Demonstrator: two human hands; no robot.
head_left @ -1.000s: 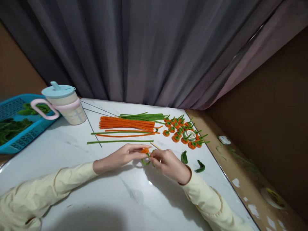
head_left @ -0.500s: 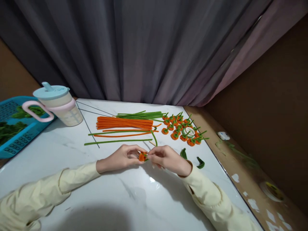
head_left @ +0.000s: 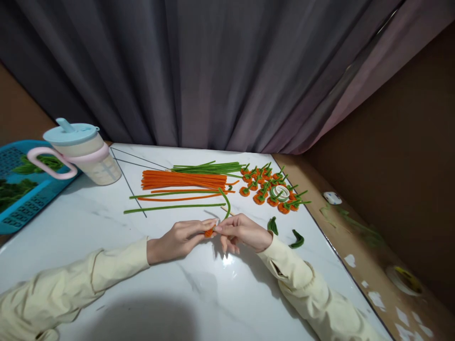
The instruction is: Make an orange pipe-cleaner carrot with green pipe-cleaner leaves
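Observation:
A small orange pipe-cleaner pumpkin point(head_left: 209, 232) is pinched between the thumb and fingers of my left hand point(head_left: 183, 240), just above the white table. My right hand point(head_left: 245, 232) meets it from the other side, thumb and forefinger closed at its edge, the other fingers curled loosely below. From behind these fingers a curved green pipe cleaner point(head_left: 227, 203) rises; its lower end is hidden. A thin wooden stick point(head_left: 225, 209) shows partly behind my right hand. Beyond lie bundled orange pipe cleaners point(head_left: 183, 180), green pipe cleaners point(head_left: 209, 167) and a few loose strands point(head_left: 174, 208).
Several finished orange pumpkins with green stems point(head_left: 259, 198) stand at the right around a tape roll point(head_left: 280, 192). Two dark green curled pieces point(head_left: 297, 239) lie nearer. A lidded cup point(head_left: 88, 156) and a blue basket point(head_left: 39, 203) are at the left. A curtain point(head_left: 199, 76) hangs behind.
My left fingers have closed further over the pumpkin, so less of it shows. The right hand has shifted slightly left, and the curved green strand's tip has moved left too.

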